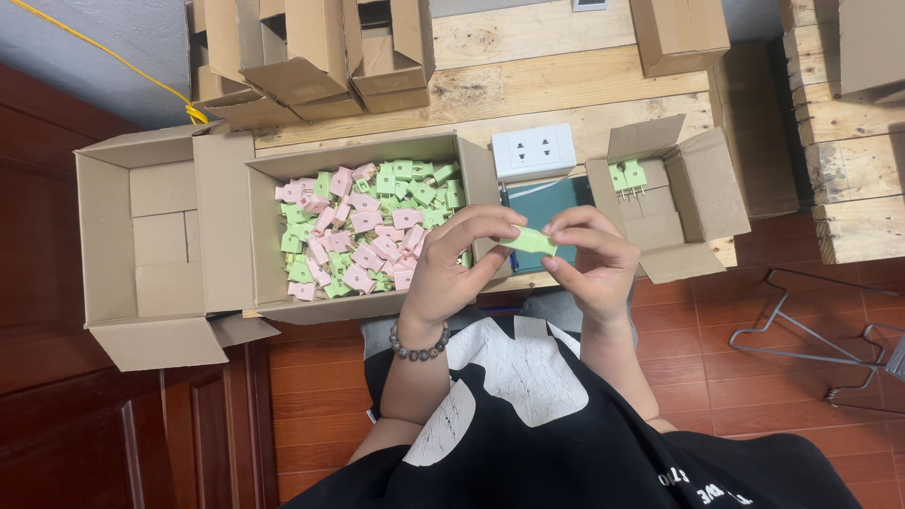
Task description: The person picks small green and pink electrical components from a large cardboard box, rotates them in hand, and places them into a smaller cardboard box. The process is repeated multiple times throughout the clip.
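- Your left hand [452, 259] and right hand [589, 254] both pinch one pale green plug piece [528, 240], held between them above the table edge.
- Just left of it: open cardboard box [269, 236], full of pink and green plug pieces [363, 231].
- Right: small carton [702, 188] holding two green plugs [627, 176].
- Behind your hands: white socket block [534, 151] on wooden bench [566, 85].

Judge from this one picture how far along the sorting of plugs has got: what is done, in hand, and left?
Done: two green plugs stand in the small box on the right. In hand: the left hand and right hand together hold one green plug. Left: the large box holds a heap of pink and green plugs, so most remains.
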